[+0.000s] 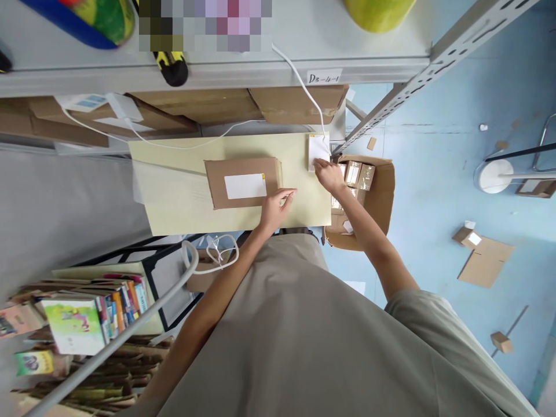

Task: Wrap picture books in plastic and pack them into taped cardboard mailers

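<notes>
A closed brown cardboard box [243, 168] lies on the pale yellow tabletop [182, 214], with a white label [245, 186] with a yellow corner on its top. My left hand [274, 209] is just off the box's right end, fingers stretched out and thumb apart, holding nothing. At the table's right edge lies a stack of white labels [318, 147], also with a yellow mark. The fingers of my right hand [330, 175] are pinched at the near edge of this stack; whether a single label is lifted cannot be made out.
An open carton [380, 197] holding several small taped boxes stands right of the table. A metal shelf [382, 70] crosses above the far side, with a white cable [299, 78] hanging down. Books [121, 307] fill a rack at lower left behind a grey pole [130, 333].
</notes>
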Demonstrator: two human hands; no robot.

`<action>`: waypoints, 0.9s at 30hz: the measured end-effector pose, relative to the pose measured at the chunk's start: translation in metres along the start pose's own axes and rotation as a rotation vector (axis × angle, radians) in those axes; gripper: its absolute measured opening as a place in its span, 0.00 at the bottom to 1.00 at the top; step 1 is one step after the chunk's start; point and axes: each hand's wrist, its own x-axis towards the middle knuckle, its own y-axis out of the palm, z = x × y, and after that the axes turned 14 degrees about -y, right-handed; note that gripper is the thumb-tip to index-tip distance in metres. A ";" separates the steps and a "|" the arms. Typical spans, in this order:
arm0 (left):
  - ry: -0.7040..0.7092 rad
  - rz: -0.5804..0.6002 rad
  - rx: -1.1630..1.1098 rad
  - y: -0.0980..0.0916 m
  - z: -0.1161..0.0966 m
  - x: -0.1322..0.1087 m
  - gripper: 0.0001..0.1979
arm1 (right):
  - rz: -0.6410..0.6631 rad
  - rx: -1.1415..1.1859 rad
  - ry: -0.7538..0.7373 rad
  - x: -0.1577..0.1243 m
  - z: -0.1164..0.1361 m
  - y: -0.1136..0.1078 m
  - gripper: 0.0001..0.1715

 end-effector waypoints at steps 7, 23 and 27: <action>-0.020 0.028 0.027 0.002 -0.001 0.009 0.20 | -0.099 -0.005 0.133 0.000 0.004 -0.017 0.26; -0.145 0.188 0.131 0.068 -0.034 0.151 0.21 | -0.345 0.150 0.111 0.014 -0.030 -0.060 0.28; -0.477 0.131 -0.436 0.075 -0.034 0.161 0.13 | -0.313 0.212 0.047 0.005 -0.022 -0.043 0.30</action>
